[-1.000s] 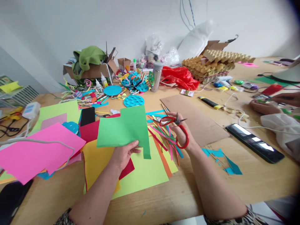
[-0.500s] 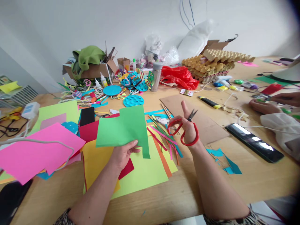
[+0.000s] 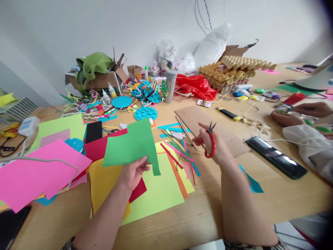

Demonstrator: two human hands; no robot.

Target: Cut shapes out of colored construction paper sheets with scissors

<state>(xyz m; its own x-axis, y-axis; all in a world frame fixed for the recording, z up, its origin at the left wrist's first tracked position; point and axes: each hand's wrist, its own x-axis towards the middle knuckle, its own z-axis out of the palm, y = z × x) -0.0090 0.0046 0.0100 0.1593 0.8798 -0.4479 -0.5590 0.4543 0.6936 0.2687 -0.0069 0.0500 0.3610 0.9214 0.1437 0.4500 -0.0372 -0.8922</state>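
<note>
Head view. Left hand (image 3: 134, 172): pinching green paper (image 3: 130, 146) by its lower edge, sheet extending beyond the grip. Right hand (image 3: 208, 140): grasping red-handled scissors (image 3: 210, 131), blades slightly parted, pointing up from the grip. Paper strips (image 3: 179, 152): between both grips. Lime paper (image 3: 161, 198): below right of left grip.

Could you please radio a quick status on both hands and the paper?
Left hand holding green paper. Right hand holding red-handled scissors, apart from the paper. Colored strips lying between the hands.
</note>
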